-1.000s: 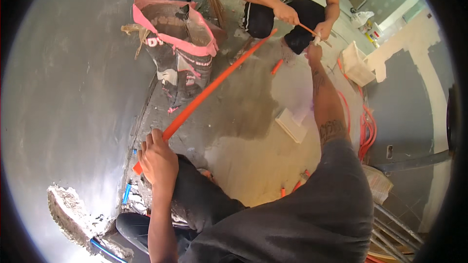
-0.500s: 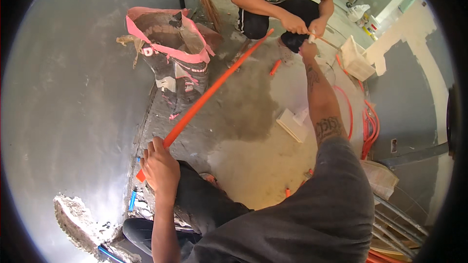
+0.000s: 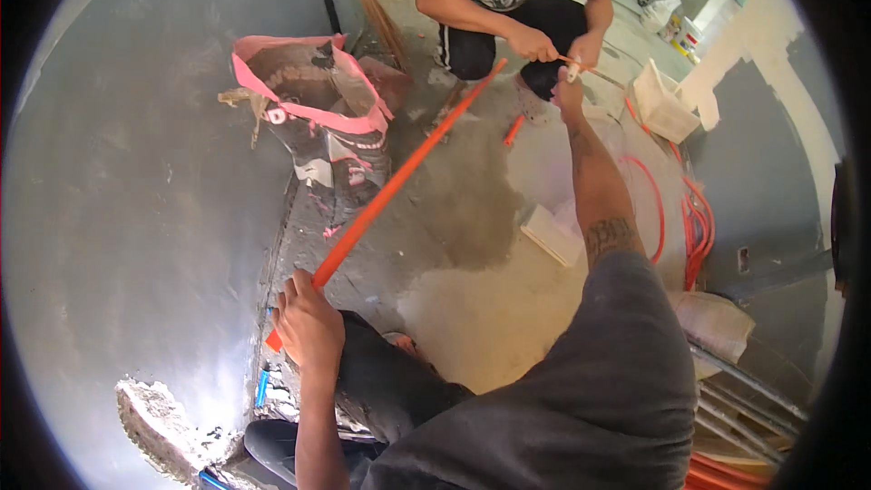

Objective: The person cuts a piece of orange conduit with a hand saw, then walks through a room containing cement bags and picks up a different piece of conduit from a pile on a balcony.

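Note:
My left hand (image 3: pixel 307 318) is wrapped round a long orange pipe (image 3: pixel 405 176), near its lower end, and the pipe slants up toward the co-worker. My right arm is stretched forward, and my right hand (image 3: pixel 567 89) is closed on a small white piece (image 3: pixel 573 66) at the co-worker's hands. The crouching co-worker (image 3: pixel 508 0) holds a thin orange rod (image 3: pixel 564 58) across that piece with both hands. Short orange pipe (image 3: pixel 513 129) lies on the floor below them.
A pink-rimmed sack (image 3: pixel 331 154) stands by the grey wall (image 3: pixel 136 191), with a broom (image 3: pixel 367 0) behind. A white tile-like slab (image 3: pixel 549 236), a white bin (image 3: pixel 660 100) and red hoses (image 3: pixel 699 227) lie rightward. Metal rods (image 3: pixel 739 404) are at lower right. The wall has a broken-out patch (image 3: pixel 172 426).
My right hand and the white piece have shifted slightly left. The co-worker's hands have come closer together along the rod. The view has shifted slightly, with my left hand and pipe lower in it.

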### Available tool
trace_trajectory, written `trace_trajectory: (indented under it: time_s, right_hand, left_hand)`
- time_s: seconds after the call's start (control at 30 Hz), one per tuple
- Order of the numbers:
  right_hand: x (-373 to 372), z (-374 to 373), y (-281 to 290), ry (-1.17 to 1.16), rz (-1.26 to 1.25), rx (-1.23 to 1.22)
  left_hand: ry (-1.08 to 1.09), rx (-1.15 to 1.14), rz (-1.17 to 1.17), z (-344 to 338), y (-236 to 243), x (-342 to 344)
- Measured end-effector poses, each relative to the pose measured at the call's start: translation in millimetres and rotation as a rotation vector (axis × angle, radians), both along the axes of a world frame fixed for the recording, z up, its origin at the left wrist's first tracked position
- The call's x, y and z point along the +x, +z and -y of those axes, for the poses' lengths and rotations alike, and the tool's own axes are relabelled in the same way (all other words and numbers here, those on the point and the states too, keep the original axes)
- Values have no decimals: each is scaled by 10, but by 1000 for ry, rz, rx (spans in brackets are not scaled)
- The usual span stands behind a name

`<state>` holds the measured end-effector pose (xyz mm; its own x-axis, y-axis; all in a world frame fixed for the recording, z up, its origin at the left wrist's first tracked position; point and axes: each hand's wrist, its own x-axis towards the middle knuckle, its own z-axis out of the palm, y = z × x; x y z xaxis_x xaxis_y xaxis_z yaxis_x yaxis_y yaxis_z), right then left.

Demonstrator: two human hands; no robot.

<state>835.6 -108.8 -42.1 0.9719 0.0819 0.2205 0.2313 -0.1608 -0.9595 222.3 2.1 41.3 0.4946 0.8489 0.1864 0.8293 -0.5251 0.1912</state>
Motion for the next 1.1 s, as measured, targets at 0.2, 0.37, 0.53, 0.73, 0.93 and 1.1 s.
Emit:
trace_trajectory:
  time_s: [0.2,0.37,0.53,0.73,0.93,1.1]
  right_hand:
    - [218,70,68,-16,-200,236]
    - [398,329,74,65,-237,227]
    - [45,-38,201,-47,-279,30]
    - [276,-27,-165,-329,117,-387]
    - [707,404,-309,-425,144,-346]
    - [-183,-138,-141,-106,-200,-69]
  left_hand:
    - [-17,-20,5,40,2,42]
    - [-14,-1,17,22,-7,81]
    - [-6,-3,1,24,-1,-10]
    - [-17,17,14,26,6,-27]
    - [-48,-13,34,74,-21,94]
    - [16,24,-16,-12,-56,-88]
